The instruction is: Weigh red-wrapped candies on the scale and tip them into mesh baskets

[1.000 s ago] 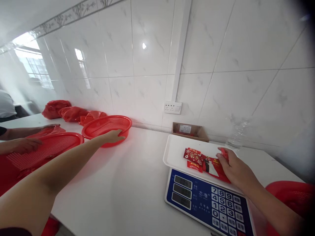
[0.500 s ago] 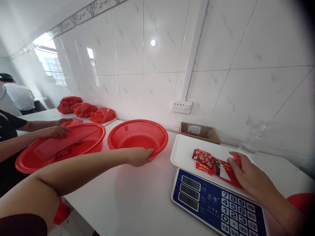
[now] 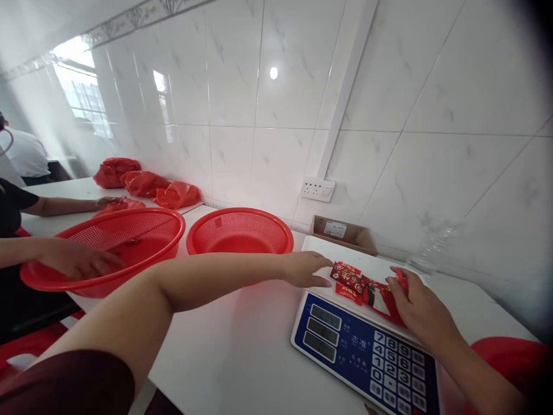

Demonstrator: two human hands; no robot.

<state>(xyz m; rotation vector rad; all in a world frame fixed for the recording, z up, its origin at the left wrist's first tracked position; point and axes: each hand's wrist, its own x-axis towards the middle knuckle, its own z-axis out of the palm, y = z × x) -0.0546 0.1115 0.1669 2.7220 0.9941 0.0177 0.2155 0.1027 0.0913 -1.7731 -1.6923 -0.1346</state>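
We can read 志准 and keys 0–9 on the scale [image 3: 363, 360], plus 生 on a red packet [image 3: 345, 276]; the box label [image 3: 335, 229] is too tiny.

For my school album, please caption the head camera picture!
Left hand beside shiny red packets on a white rectangular scale tray, right hand holding a small red item.

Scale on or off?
On: the scale shows faint dark digits in its display windows, though they are too blurred to read reliably.
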